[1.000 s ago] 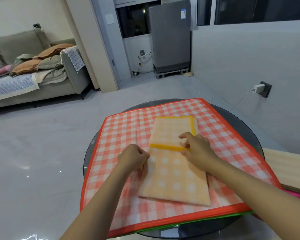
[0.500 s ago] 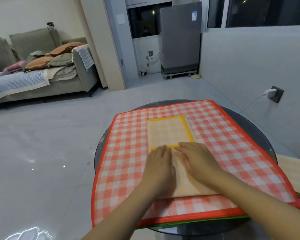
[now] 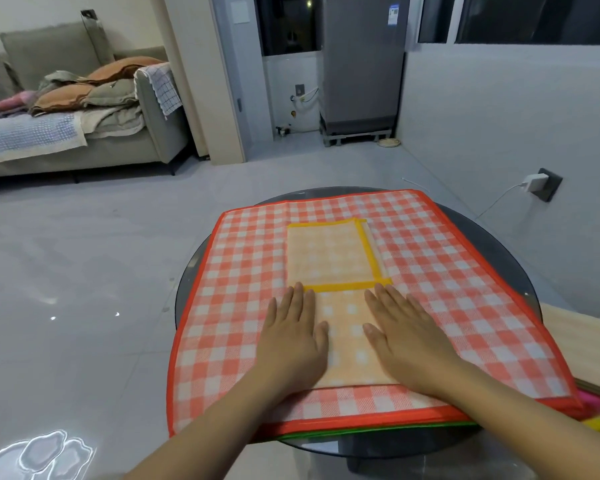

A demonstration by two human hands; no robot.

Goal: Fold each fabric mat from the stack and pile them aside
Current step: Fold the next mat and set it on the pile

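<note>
While fingers lie straight, both hands, left (image 3: 293,344) and right (image 3: 407,339), press the folded yellow mat (image 3: 340,268) flat.

folded yellow mat (image 3: 333,258), atop red-checked stack (image 3: 447,271)

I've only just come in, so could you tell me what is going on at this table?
A person is folding fabric mats. Both the left hand and the right hand lie flat, fingers straight, pressing down on a partly folded orange-yellow mat. That mat rests on the red checked mat that tops the stack on the round glass table.
</note>
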